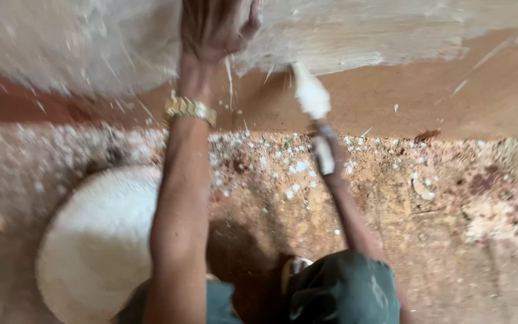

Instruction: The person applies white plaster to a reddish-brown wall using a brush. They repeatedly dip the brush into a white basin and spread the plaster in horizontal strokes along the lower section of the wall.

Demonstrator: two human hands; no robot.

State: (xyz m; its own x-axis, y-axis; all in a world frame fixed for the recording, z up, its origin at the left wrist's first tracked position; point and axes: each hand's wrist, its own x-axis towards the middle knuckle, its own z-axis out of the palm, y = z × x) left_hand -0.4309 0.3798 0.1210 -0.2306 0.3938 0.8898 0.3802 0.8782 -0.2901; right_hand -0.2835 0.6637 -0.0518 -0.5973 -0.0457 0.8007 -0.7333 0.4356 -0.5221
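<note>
The person wears a gold-coloured metal link wristwatch (190, 109) on the bare left forearm. The right hand (311, 96) is coated in white plaster. Dark grey-green cloth trousers (343, 288) cover both knees.

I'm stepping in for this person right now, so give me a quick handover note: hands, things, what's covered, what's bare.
Left hand: pressed flat against the wall, wearing a gold watch.
Right hand: coated in white plaster, held at the wall's base; what it grips is too blurred to tell.
Bowl of white plaster sits on the floor, lower left.
Done: white coat across the upper wall.
Left: the brown band along the bottom is bare.
</note>
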